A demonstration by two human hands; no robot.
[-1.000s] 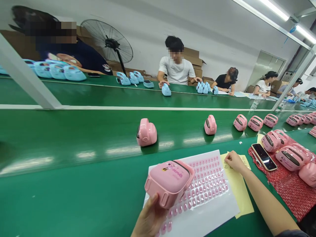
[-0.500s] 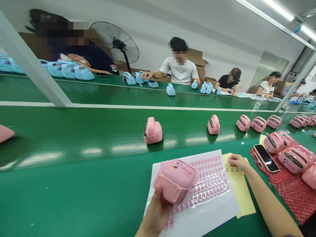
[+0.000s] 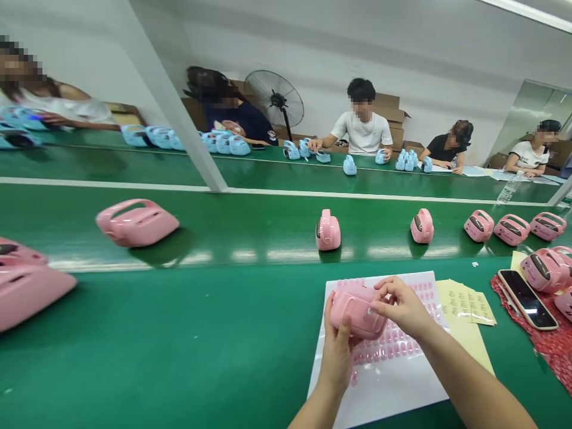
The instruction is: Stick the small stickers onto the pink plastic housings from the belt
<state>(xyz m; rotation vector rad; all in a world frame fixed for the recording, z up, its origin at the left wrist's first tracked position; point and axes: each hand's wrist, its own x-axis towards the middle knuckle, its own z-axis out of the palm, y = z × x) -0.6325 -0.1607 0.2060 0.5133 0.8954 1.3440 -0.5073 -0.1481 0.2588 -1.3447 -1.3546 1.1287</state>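
Note:
My left hand grips a pink plastic device with rounded corners, tilted above the sheet. Against its right side, my right hand pinches thumb and finger together; a tiny pale sticker shows at the thumb tip, its details too small to make out. Under both hands lies a white sheet bearing rows of glossy pink oval stickers. Just right of it are yellow backing sheets with small printed labels.
A phone lies on red foam netting at the right, beside more pink devices. Other pink devices stand along the green belt. Beyond a white rail, co-workers sit with blue devices.
My right hand has moved from the yellow sheets to the pink device. My left hand has turned the device. The view has swung left, bringing more pink devices in on that side.

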